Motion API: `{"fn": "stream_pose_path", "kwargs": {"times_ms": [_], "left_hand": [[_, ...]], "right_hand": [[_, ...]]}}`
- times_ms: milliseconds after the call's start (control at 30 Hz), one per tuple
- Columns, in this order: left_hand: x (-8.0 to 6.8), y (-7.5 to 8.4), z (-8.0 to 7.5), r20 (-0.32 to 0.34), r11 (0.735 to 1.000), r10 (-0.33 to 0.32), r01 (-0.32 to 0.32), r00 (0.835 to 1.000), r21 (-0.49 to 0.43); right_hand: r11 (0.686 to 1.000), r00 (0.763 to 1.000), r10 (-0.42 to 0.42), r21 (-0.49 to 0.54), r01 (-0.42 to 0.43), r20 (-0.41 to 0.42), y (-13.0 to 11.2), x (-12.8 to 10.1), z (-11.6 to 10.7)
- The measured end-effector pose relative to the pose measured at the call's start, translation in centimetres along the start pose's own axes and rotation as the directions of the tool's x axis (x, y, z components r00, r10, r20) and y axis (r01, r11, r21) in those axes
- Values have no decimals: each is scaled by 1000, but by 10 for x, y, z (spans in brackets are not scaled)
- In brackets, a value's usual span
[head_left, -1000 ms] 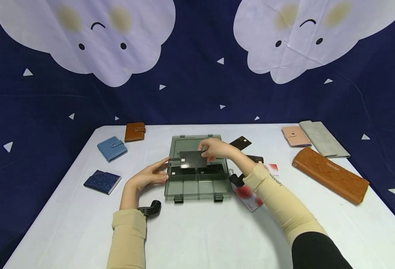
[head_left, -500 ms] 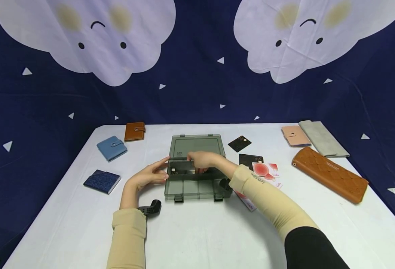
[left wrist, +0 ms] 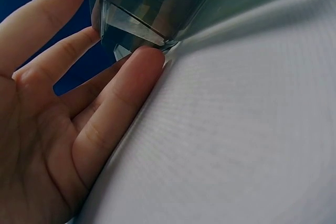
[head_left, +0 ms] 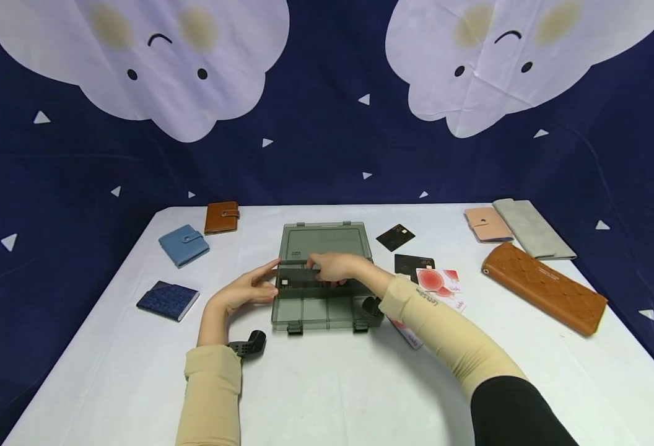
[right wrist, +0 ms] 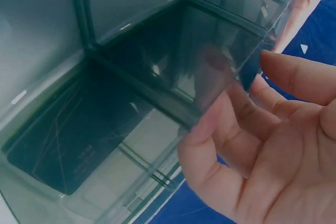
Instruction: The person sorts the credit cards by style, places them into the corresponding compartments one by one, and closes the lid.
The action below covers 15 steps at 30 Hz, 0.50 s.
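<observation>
White table [head_left: 327, 384] before a navy backdrop [head_left: 327, 155] printed with cloud faces. Centre: smoky compartment box [head_left: 327, 310], lid open. Right hand [head_left: 335, 267] pinches a black card [head_left: 299, 274] over the rear left compartment. Left hand [head_left: 246, 290], fingers straight, touches the box's left wall. Wallets [head_left: 184, 245] lie left; a long brown wallet [head_left: 544, 288] and loose cards [head_left: 413, 265] lie right.

1. Smoky translucent organizer box [head_left: 327, 310]: lid open and lying flat toward the worktop's far edge, divided compartments, sits mid-worktop.
2. Black card [head_left: 300, 274]: held tilted over the box's far compartments; another black card [right wrist: 68, 145] lies flat inside.
</observation>
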<state>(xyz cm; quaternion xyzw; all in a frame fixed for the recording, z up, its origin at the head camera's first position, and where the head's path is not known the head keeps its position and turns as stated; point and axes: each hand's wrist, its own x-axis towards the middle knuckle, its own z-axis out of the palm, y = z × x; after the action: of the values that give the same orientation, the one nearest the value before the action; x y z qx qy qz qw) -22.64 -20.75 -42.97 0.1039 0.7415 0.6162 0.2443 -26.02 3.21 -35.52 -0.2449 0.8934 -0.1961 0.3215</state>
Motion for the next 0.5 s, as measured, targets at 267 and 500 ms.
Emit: {"fn": "stream_pose_path", "kwargs": {"times_ms": [267,500], "left_hand": [[0,-1,-1,8,1000,18,-18,1000,-6],[0,0,1,-12,1000,6,-6,1000,9]], "right_hand": [[995,995,-59,77,65,-75,12,-12,-19],[964,931,-32,233,125,-364,58,-18,-47]]}}
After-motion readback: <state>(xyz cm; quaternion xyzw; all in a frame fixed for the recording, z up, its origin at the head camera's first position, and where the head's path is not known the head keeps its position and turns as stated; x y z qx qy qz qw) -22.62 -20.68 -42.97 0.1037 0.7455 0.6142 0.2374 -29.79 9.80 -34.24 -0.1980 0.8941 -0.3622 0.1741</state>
